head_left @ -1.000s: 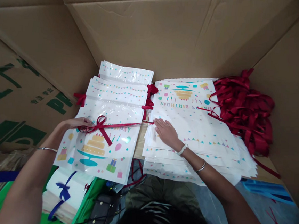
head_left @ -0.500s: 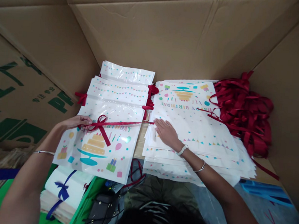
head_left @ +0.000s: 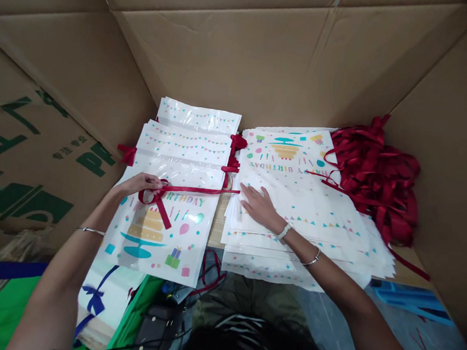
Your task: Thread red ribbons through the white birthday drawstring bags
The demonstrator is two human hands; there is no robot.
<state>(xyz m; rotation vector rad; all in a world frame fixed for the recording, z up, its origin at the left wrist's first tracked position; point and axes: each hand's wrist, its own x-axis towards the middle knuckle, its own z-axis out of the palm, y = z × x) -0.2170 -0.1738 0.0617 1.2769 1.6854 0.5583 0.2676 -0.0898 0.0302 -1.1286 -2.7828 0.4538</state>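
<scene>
My left hand (head_left: 151, 183): fingers closed in a pinch on the looped end of a red ribbon (head_left: 199, 190), over the left stack of birthday-print sheets (head_left: 162, 245). My right hand (head_left: 259, 203): open, palm down, fingers spread on the left side of the right stack of birthday-print sheets (head_left: 297, 197). Ribbon nearly straight between the stacks, one tail hanging loose over the cake print. Both stacks lie on the counter (head_left: 218, 222), reaching its near edge; left top sheet glossy, cake upright; right one creased, cake upside down. Heap of red ribbons (head_left: 392, 183) towards the counter's far right corner, beside a cardboard wall (head_left: 455, 162).
</scene>
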